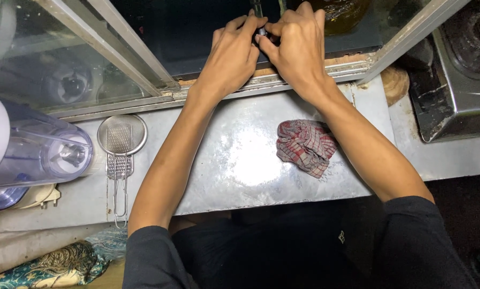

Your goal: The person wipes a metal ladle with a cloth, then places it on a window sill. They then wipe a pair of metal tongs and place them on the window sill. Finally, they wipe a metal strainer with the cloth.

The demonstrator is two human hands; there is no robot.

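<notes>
Both my hands reach forward through an open sliding window. My left hand (233,53) and my right hand (293,45) meet at a small dark metal rod or fitting (258,12) at the top middle. Fingers of both hands pinch around it, and most of it is hidden behind them. The window's metal track (282,80) runs just below my wrists. A crumpled red-and-grey checked cloth (305,145) lies on the shiny metal counter (234,160) under my right forearm.
A round wire-mesh strainer (121,143) with a long handle lies on the counter at left. Beside it a clear blender jug (36,152) lies on its side. Glass window panes (74,69) flank the opening. A steel stove or tray (459,80) stands at right.
</notes>
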